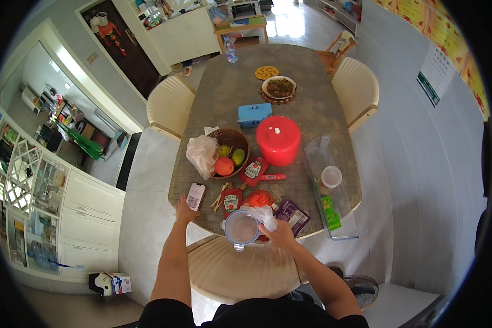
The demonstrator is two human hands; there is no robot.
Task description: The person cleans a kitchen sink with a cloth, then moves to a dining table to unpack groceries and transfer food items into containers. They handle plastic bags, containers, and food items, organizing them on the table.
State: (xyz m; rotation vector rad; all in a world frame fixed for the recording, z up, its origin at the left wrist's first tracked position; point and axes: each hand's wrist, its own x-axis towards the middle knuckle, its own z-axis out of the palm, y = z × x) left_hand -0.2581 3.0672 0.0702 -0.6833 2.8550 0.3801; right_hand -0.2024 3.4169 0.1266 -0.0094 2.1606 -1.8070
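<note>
At the near left corner of the table, my left hand (186, 211) touches the lower edge of a phone (196, 196) that lies screen up. My right hand (279, 235) grips a bunched clear plastic bag (264, 216). Left of that hand is a round clear container (241, 228) with a blue rim, at the table's near edge. Behind it lie two Heinz ketchup pouches (231, 202), thin wooden sticks (218, 201) and a red-orange bundle (259, 199). A purple packet (292, 216) lies just right of my right hand.
A wicker basket (242, 141) of fruit, a white plastic bag (202, 154), a red round canister (278, 141) and a blue box (254, 114) stand farther back. On the right, a clear bin (317, 192) holds a lidded tub (331, 176). A chair (242, 270) is at the near edge.
</note>
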